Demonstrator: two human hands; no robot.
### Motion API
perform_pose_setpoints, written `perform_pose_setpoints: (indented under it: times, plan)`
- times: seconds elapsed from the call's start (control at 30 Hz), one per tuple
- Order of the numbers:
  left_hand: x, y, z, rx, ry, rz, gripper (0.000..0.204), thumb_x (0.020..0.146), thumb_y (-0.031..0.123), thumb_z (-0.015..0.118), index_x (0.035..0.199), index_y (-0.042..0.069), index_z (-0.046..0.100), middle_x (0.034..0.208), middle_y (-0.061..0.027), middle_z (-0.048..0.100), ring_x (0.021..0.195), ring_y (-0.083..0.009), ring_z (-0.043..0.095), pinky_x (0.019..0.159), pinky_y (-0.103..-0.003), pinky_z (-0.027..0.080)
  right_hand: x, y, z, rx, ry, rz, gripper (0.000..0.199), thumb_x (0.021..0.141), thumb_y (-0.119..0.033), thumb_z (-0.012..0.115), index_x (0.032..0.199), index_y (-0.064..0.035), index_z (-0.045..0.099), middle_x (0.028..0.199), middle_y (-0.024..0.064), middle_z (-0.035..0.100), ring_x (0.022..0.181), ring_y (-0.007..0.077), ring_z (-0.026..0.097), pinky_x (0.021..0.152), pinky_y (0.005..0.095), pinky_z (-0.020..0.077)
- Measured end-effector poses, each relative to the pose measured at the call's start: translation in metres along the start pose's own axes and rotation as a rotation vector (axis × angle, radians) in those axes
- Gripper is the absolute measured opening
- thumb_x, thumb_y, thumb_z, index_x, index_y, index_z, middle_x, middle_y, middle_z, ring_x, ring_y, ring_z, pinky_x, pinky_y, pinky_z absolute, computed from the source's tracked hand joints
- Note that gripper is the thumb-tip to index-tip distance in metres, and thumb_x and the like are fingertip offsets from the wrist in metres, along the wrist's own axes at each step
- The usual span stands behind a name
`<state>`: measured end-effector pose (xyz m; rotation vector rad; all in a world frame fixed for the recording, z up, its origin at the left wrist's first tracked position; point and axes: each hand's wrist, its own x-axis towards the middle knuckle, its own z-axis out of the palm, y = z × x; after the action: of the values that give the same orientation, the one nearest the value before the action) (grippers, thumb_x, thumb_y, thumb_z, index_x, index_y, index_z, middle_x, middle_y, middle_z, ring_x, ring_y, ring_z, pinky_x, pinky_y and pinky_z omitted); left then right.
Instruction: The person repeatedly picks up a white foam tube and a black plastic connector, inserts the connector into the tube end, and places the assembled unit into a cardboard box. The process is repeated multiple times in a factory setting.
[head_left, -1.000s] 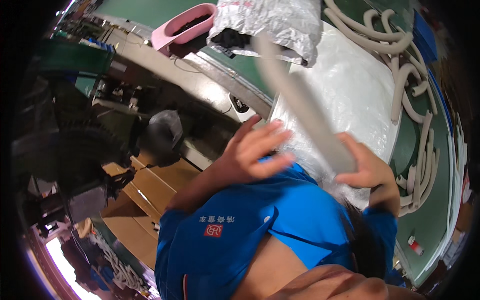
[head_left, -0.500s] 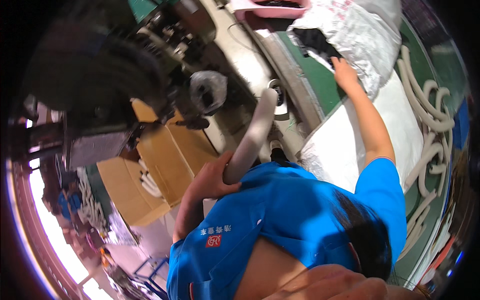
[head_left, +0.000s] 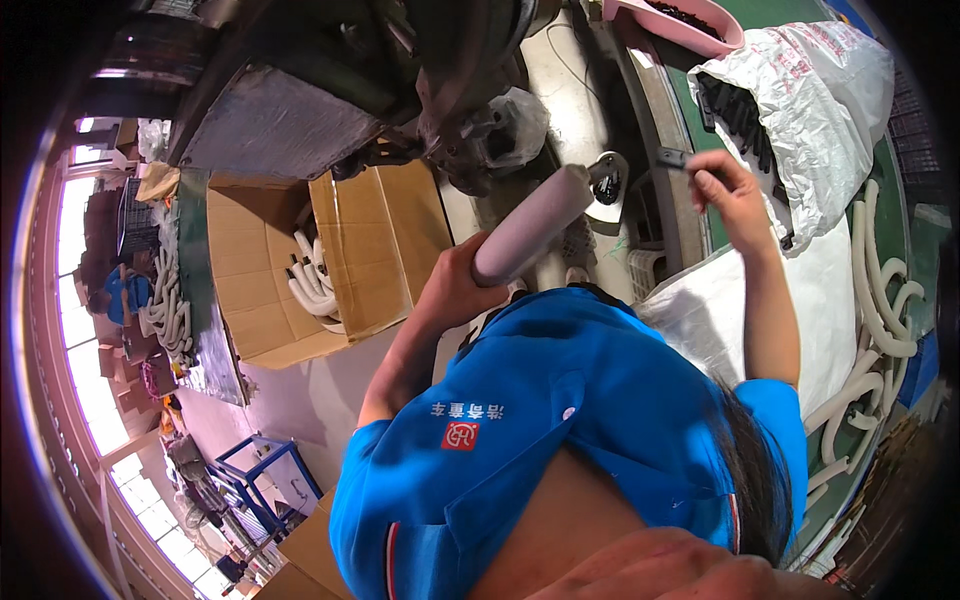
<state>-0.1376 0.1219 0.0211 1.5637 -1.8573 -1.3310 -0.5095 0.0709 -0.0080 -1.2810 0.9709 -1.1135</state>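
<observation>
Left hand [head_left: 455, 290] grips a grey tube [head_left: 533, 224], centre frame; right hand [head_left: 728, 190] pinches a black clip [head_left: 672, 158] at upper right — not yet fitted to the tube, I judge.

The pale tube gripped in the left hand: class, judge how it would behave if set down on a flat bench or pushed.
The pale tube looks round and straight, so it would probably roll if nudged sideways. It juts well past the left hand without drooping, suggesting it is fairly stiff. One hand holds it by one end, so it is likely light for its size.

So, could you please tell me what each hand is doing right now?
Left hand: closed around a grey tube.
Right hand: pinching a small black part.
</observation>
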Motion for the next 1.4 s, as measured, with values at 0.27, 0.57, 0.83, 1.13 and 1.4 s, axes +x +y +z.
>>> perform_pose_setpoints:
  times: [0.27, 0.57, 0.83, 1.13, 1.4]
  plan:
    - [-0.026, -0.004, -0.02, 0.126, 0.279, 0.279, 0.029, 0.059, 0.014, 0.071, 0.084, 0.003, 0.062, 0.072, -0.0148, 0.063, 0.067, -0.0277, 0.064, 0.06, -0.033, 0.049, -0.002, -0.039, 0.1, 0.245, 0.184, -0.071, 0.029, 0.096, -0.026, 0.05, 0.109, -0.0026, 0.061, 0.07, -0.0052, 0.052, 0.054, -0.0008, 0.036, 0.048, 0.0145, 0.0251]
    - [-0.061, -0.024, -0.038, 0.151, 0.257, 0.195, 0.029, 0.058, 0.013, 0.072, 0.082, 0.003, 0.062, 0.068, -0.0161, 0.06, 0.065, -0.0303, 0.064, 0.058, -0.034, 0.049, 0.012, -0.031, 0.131, 0.099, 0.037, 0.016, 0.027, 0.097, -0.024, 0.046, 0.098, -0.0006, 0.06, 0.076, -0.001, 0.054, 0.054, -0.0004, 0.035, 0.048, 0.015, 0.026]
    - [-0.093, -0.068, -0.046, 0.148, 0.009, 0.149, 0.033, 0.058, 0.024, 0.077, 0.082, 0.006, 0.063, 0.074, -0.0154, 0.062, 0.072, -0.0336, 0.063, 0.063, -0.038, 0.049, 0.004, -0.029, 0.17, -0.233, -0.183, 0.084, 0.029, 0.097, -0.027, 0.045, 0.085, -0.0059, 0.06, 0.063, -0.0053, 0.048, 0.057, 0.0014, 0.04, 0.052, 0.0181, 0.0319]
    - [-0.042, -0.136, -0.044, -0.138, 0.276, -0.015, 0.044, 0.062, 0.018, 0.072, 0.099, -0.003, 0.063, 0.076, -0.0175, 0.064, 0.073, -0.0156, 0.062, 0.07, -0.031, 0.05, 0.09, 0.034, 0.229, -0.174, 0.062, -0.011, 0.033, 0.097, -0.029, 0.044, 0.081, -0.005, 0.06, 0.065, -0.001, 0.052, 0.053, 0.0048, 0.041, 0.05, 0.0237, 0.0334]
    - [0.004, -0.118, -0.083, 0.069, 0.304, -0.151, 0.04, 0.063, 0.02, 0.07, 0.098, 0.001, 0.064, 0.087, -0.0208, 0.066, 0.083, -0.0322, 0.066, 0.075, -0.037, 0.05, 0.165, 0.092, 0.218, -0.941, 0.105, -0.254, 0.032, 0.085, -0.015, 0.055, 0.116, -0.005, 0.054, 0.115, 0.0135, 0.055, 0.105, 0.021, 0.053, 0.087, 0.0371, 0.043]
